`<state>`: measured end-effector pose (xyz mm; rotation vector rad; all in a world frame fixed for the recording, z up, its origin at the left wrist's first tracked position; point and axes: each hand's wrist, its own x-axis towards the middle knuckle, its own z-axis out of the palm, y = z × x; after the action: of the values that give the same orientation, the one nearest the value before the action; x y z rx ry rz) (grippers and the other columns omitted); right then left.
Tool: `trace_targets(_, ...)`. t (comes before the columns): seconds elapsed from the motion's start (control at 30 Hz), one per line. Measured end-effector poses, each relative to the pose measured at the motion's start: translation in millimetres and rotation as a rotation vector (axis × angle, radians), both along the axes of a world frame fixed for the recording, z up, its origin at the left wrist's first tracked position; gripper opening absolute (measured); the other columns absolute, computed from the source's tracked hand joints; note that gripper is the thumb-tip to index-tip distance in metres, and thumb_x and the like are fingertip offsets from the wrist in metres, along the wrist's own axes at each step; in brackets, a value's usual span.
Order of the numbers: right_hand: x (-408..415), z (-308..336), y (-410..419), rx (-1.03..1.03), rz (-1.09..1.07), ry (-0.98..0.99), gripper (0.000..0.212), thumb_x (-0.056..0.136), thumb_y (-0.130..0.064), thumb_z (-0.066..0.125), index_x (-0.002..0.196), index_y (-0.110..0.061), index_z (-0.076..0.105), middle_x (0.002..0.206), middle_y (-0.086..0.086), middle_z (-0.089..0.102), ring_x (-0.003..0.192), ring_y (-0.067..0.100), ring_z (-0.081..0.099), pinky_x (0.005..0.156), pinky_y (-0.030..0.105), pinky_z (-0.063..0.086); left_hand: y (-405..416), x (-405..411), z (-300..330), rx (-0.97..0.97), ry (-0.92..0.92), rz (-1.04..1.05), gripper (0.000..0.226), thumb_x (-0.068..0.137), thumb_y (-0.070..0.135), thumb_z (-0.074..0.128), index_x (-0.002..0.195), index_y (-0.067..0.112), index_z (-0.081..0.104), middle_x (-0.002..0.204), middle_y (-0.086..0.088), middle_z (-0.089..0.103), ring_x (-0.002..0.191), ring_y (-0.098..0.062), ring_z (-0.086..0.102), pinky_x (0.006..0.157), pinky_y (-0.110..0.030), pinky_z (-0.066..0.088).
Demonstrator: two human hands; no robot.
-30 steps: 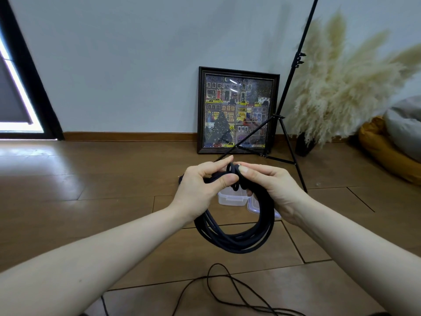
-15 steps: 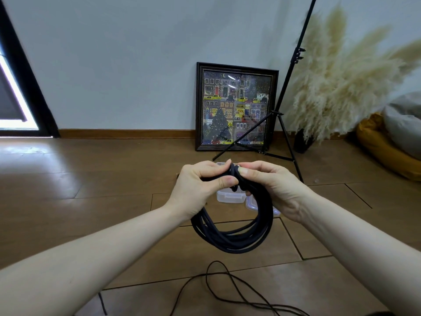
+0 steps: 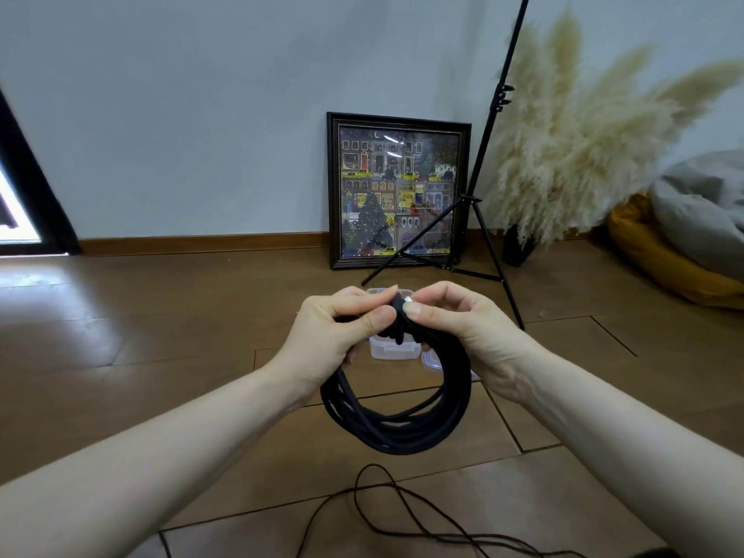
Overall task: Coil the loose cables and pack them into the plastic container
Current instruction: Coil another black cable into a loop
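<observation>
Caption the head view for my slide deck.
Both hands, left hand and right hand, grip a coiled black cable above the plastic container.

A pale wall [image 3: 201,114] meets a brown wood-look floor [image 3: 141,336] at a wooden skirting board [image 3: 201,241]. A framed picture [image 3: 398,191] leans against the wall, beside a black tripod stand [image 3: 479,203], pampas grass [image 3: 571,155] and cushions [image 3: 684,243]. Daylight enters at a dark-framed opening [image 3: 24,195] on the left.
</observation>
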<state>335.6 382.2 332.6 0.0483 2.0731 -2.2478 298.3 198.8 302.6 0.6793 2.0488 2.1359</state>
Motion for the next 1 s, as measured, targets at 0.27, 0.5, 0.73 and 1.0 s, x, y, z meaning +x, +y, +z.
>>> trace_targets(0.27,3,0,-3,-0.009,-0.041,-0.018,0.027,0.063,-0.019,0.081,0.088,-0.011,0.077,0.086,0.01,0.074,0.077,0.019,0.069,0.066,0.026,0.057,-3,2,4,0.002,0.007,-0.002,0.036,0.07,0.023,0.074,0.105,0.017,0.076,0.083,0.005,0.064,0.046,-0.01,0.04,0.046,-0.023,0.034)
trace_targets(0.5,5,0,-10,0.017,-0.08,0.025,0.03,0.058,-0.023,0.083,0.086,-0.013,0.08,0.077,0.008,0.074,0.067,0.015,0.066,0.059,0.022,0.053,-6,2,6,-0.031,0.024,0.011,0.037,0.067,0.024,0.077,0.103,0.015,0.078,0.082,0.002,0.06,0.05,-0.012,0.041,0.045,-0.022,0.034)
trace_targets(0.73,7,-10,-11,0.13,-0.032,0.097,0.028,0.081,-0.007,0.074,0.107,-0.018,0.076,0.1,0.002,0.076,0.092,0.016,0.066,0.083,0.025,0.053,-3,1,-3,0.042,-0.107,0.062,0.038,0.069,0.027,0.076,0.107,0.019,0.076,0.066,0.006,0.06,0.044,-0.013,0.036,0.042,-0.021,0.027)
trace_targets(1.0,6,-12,-13,0.043,-0.156,0.273,0.031,0.076,0.008,0.073,0.097,-0.015,0.072,0.095,0.0,0.077,0.089,0.014,0.073,0.071,0.022,0.057,-1,-1,1,0.124,-0.044,0.025,0.033,0.068,0.03,0.078,0.101,0.028,0.079,0.058,0.009,0.058,0.042,-0.008,0.034,0.041,-0.017,0.029)
